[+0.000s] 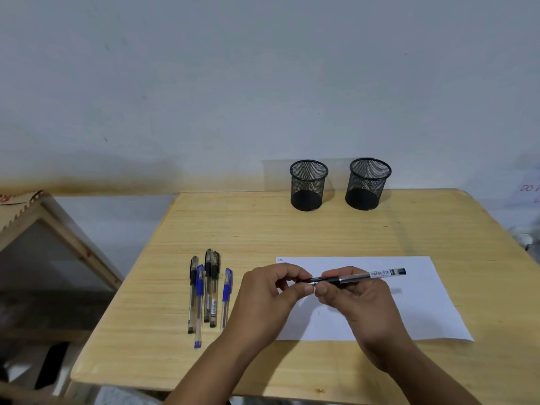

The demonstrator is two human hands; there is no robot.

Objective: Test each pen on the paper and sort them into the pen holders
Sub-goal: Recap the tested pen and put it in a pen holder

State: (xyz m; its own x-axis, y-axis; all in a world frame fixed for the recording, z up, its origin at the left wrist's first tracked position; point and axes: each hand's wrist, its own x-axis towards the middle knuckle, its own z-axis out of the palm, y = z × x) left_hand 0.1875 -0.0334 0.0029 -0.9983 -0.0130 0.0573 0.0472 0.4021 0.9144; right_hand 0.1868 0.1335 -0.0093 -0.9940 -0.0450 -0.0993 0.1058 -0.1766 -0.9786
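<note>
Head view: both hands (318, 290) pinch a black pen (362, 276) above paper (423, 302).

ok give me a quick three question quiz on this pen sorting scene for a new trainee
1. True or false: both mesh pen holders, the left holder and the right holder, look empty.
2. How many pens lie in the group on the table, left of the paper?
A. three
B. five
C. seven
3. Fill in: the black pen is gripped by both hands, the left hand at its ____ end and the right hand on the barrel.

Key
1. True: nothing shows through the mesh.
2. B: three black-capped, two blue-capped.
3. Cap: the far end with the barcode label sticks out to the right, over the paper.
</note>
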